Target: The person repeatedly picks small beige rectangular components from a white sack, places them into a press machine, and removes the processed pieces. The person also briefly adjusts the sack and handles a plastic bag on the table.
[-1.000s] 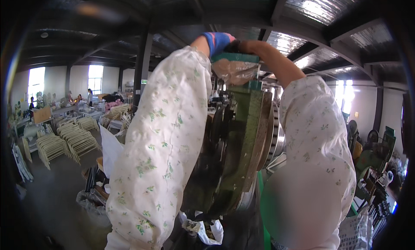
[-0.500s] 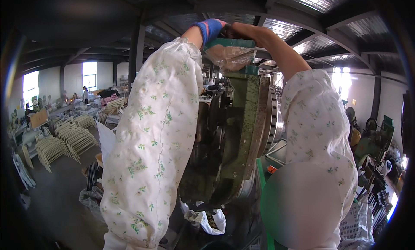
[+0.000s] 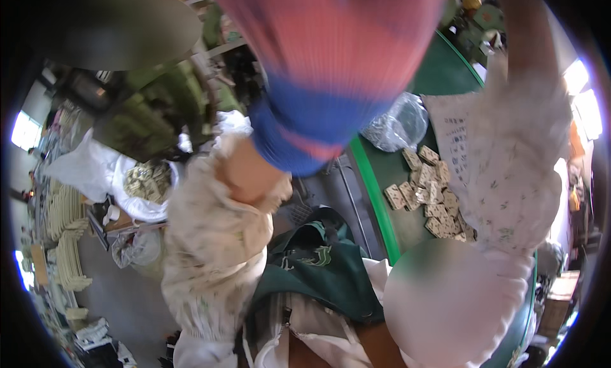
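My left hand point(image 3: 337, 43), in a pink knitted glove with a blue cuff, is raised very close to the view and smeared by motion. Its fingers run out past the top edge, so whether it holds anything is hidden. At the upper right my bare right forearm point(image 3: 528, 43) reaches up out of a pale leaf-print sleeve; the hand itself is beyond the frame. Nearest to that sleeve, a pile of small tan blocks with holes point(image 3: 429, 190) lies on a green tabletop point(image 3: 404, 225). A printed whitish cloth point(image 3: 449, 135) and a clear plastic bag point(image 3: 398, 123) lie beside the blocks.
A green machine point(image 3: 153, 113) stands at the upper left. Below it, a white-lined container point(image 3: 137, 205) holds more small pale pieces point(image 3: 147, 180). Stacked cream frames point(image 3: 67, 240) line the far left. My dark green apron point(image 3: 318, 260) fills the lower middle.
The view has swung from the upright machine down to the green table and my apron. Both hands have left the machine's top; the left is now close to the view, the right arm off to the right.
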Tool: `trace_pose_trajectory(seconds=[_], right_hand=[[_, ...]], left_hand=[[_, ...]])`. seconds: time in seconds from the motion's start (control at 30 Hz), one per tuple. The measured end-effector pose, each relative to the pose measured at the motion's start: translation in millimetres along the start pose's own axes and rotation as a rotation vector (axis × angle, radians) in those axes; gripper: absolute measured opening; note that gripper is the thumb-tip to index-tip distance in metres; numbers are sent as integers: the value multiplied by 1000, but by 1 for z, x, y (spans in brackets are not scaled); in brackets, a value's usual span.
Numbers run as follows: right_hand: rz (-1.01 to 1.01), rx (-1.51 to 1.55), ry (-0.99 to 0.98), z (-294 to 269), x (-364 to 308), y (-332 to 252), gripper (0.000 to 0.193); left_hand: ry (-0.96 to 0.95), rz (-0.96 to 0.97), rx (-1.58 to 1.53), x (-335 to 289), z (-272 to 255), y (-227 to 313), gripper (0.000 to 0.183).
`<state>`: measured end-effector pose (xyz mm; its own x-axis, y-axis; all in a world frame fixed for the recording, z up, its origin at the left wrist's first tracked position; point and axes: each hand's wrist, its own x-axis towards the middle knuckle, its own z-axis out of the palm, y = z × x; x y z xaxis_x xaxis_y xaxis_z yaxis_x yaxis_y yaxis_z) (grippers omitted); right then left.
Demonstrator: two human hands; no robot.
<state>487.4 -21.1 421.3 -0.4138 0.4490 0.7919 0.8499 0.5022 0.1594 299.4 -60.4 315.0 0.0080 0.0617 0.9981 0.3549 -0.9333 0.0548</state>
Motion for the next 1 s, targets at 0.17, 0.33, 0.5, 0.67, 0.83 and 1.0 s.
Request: trace_pose_trajectory(seconds=[0.17, 0.33, 0.5, 0.67, 0.83, 1.0], right_hand=[[509, -2, -644, 56, -249, 74, 12], [618, 598, -888, 213, -399, 102, 22], [616, 671, -748, 310, -435, 141, 10], [193, 359, -1244, 331, -437, 199, 29], [233, 420, -1179, 326, -436, 192, 34], [316, 505, -978, 290, -460, 171, 39]], left_hand=[[-572, -691, -114, -207, 133, -40, 29], [-885, -1044, 142, -359, 249, -57, 55], [-399, -1342, -416, -310, 277, -60, 15], [-515, -1114, -203, -322, 267, -10, 14], [-86, -1555, -772, -309, 249, 5, 12], [-166, -1571, -682, -324, 257, 30, 12]])
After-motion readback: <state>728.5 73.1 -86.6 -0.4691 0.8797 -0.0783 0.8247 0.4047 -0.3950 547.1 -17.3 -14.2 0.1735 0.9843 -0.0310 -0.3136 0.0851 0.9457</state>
